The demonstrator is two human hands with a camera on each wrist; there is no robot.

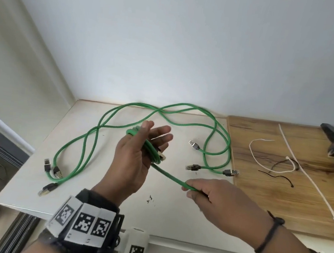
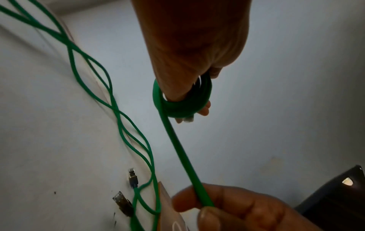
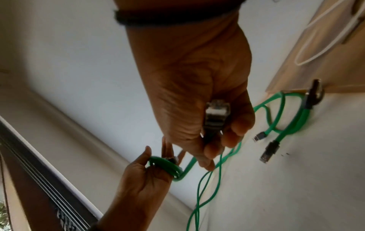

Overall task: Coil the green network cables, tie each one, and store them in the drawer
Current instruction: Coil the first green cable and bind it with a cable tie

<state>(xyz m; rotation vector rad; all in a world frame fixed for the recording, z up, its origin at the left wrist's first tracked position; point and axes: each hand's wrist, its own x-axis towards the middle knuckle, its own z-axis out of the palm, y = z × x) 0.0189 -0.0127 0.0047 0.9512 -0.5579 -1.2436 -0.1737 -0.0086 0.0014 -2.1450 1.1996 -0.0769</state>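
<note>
The left hand [image 1: 136,154] is raised above the white table [image 1: 112,203], fingers straight and slightly spread, with a green cable [image 1: 153,151] coiled around them. From the coil a tail runs toward 4 o'clock to the right hand [image 1: 210,194], whose curled fingers pinch it near its plug [image 3: 216,114]. Loose cables [image 1: 90,139] sprawl from 9 to 2 o'clock, and white ties [image 1: 305,171] lie on the wooden board [image 1: 278,199] at 3 o'clock.

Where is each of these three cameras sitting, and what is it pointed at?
Head: worn on the head, looking down at the table; both hands show.
Left wrist: looks along the left hand, wrapped in the green coil.
Right wrist: looks along the right hand, holding the plug.
All three share the coil.
</note>
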